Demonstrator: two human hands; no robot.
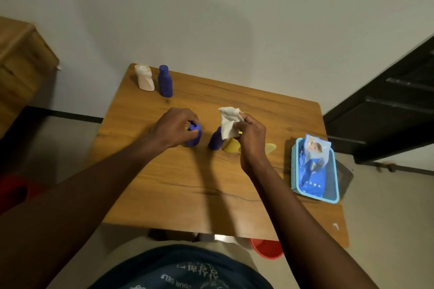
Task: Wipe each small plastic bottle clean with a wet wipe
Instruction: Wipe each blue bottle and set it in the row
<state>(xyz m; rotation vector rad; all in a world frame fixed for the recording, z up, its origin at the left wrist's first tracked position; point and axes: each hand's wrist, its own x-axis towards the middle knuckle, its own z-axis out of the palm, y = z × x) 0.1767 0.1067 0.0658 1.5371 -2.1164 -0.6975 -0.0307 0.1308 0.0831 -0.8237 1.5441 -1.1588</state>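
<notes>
While the left hand [175,130] closes around a blue bottle [194,136] standing on the table [178,185], probably to lift it for wiping, the right hand [250,135] pinches the wet wipe [229,122] ready above a second blue bottle [215,141]. Two yellow bottles [231,145] are partly hidden behind this hand. A white bottle [145,77] and a third blue one [164,81] stand apart at the far corner, maybe already cleaned.

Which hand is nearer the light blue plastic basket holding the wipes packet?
Right. The right hand sits just left of the light blue plastic basket; the left hand is farther left.
</notes>
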